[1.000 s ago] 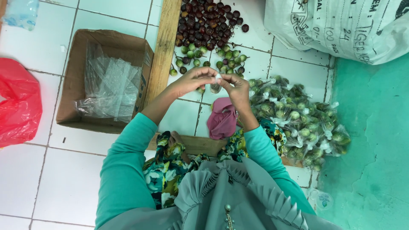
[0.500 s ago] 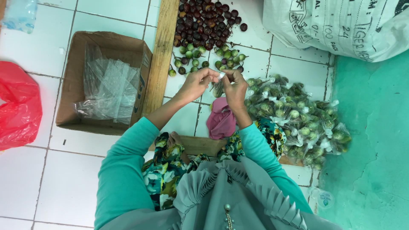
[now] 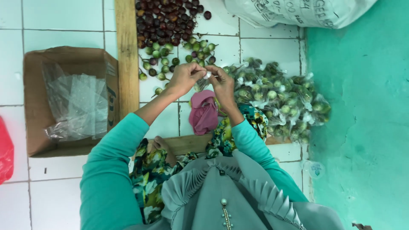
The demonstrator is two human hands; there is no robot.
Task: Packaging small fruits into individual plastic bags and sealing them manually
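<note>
My left hand (image 3: 184,77) and my right hand (image 3: 222,83) meet over the white tiled floor, both pinching the top of a small clear plastic bag (image 3: 201,82) with little round fruits inside. Teal sleeves cover both arms. Just beyond my hands lie loose green and dark purple round fruits (image 3: 169,60). To the right lies a heap of filled, tied small bags (image 3: 279,100).
An open cardboard box (image 3: 36,134) at the left holds empty clear bags (image 3: 76,102). A wooden plank (image 3: 127,51) runs beside it. A pink cloth (image 3: 203,113) lies on my lap. A white sack (image 3: 294,10) sits at the top right, a red bag (image 3: 5,153) at the far left.
Both hands stay together on the small bag and have shifted slightly. The view has drifted a little.
</note>
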